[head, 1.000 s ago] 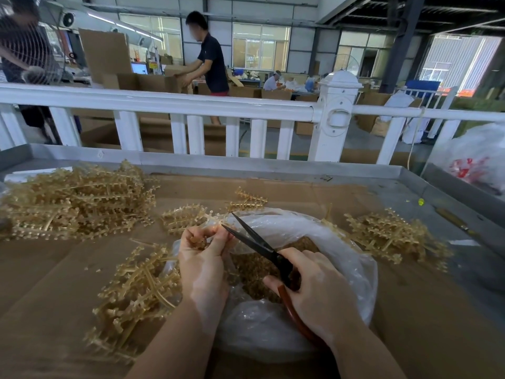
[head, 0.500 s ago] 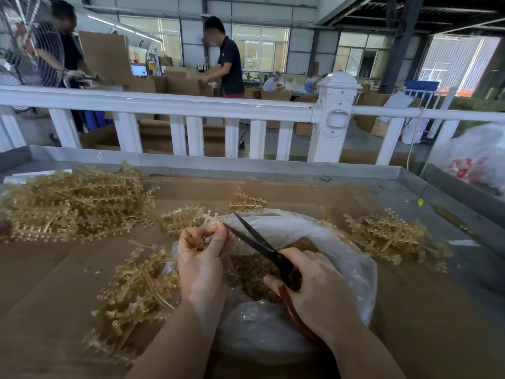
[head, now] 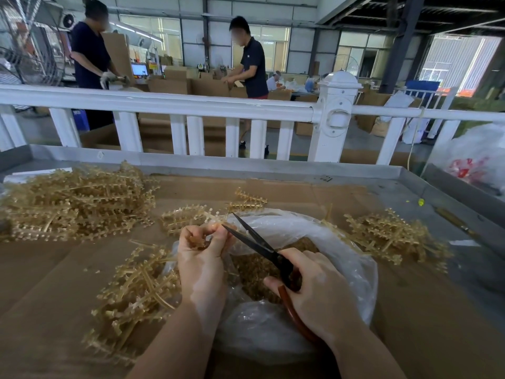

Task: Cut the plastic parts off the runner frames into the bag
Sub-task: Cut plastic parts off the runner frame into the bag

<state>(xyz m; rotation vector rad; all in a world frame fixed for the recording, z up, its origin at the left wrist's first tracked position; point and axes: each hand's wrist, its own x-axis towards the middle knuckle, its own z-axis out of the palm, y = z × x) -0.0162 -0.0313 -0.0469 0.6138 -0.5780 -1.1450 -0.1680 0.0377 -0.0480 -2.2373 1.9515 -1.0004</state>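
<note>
My left hand (head: 202, 258) grips a small yellowish runner frame piece (head: 213, 218) over the left rim of a clear plastic bag (head: 344, 247). In my right hand (head: 319, 294) are black scissors (head: 257, 242) with red-brown handles. The blades stand slightly apart, their tips right at the piece by my left fingertips. Brownish cut parts (head: 251, 272) fill the bottom of the bag.
Piles of runner frames lie on the cardboard-covered table: a big heap (head: 73, 201) at far left, one (head: 136, 294) by my left wrist, one (head: 388, 236) to the right. A white railing (head: 175, 105) runs behind the table. Two people work at boxes beyond it.
My hands and the scissors have barely shifted; the blades stay at the piece. Behind the railing, the two people have moved to the right.
</note>
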